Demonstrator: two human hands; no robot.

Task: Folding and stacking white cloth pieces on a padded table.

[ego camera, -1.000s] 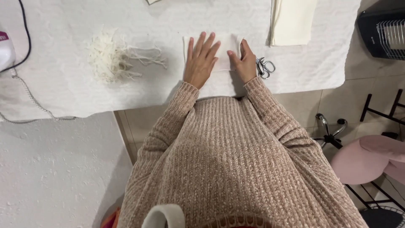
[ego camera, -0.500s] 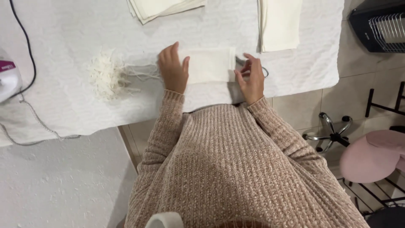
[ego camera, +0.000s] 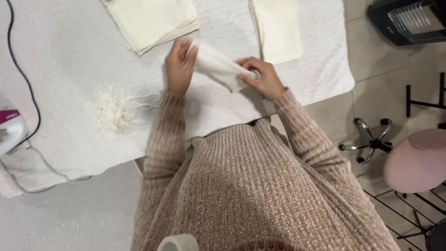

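A small white folded cloth (ego camera: 218, 66) is lifted off the white-covered table (ego camera: 74, 56), slanting from upper left to lower right. My left hand (ego camera: 179, 67) grips its upper left end. Its lower right end is pinched by my right hand (ego camera: 260, 76). Both arms are in a beige knit sweater. A stack of cream cloths (ego camera: 153, 21) lies just beyond my left hand, and another cream folded cloth (ego camera: 278, 28) lies just beyond my right hand.
A heap of white thread scraps (ego camera: 111, 111) lies left of my left arm. An iron (ego camera: 9, 130) with a black cord (ego camera: 23, 69) sits at the table's left edge. On the tiled floor to the right are a pink stool (ego camera: 416, 160) and a black heater (ego camera: 409, 18).
The cloth lay flat under both hands a second ago. Since then my hands slid to its two ends and raised it off the table. The camera view shifted, so the stacks appear nearer.
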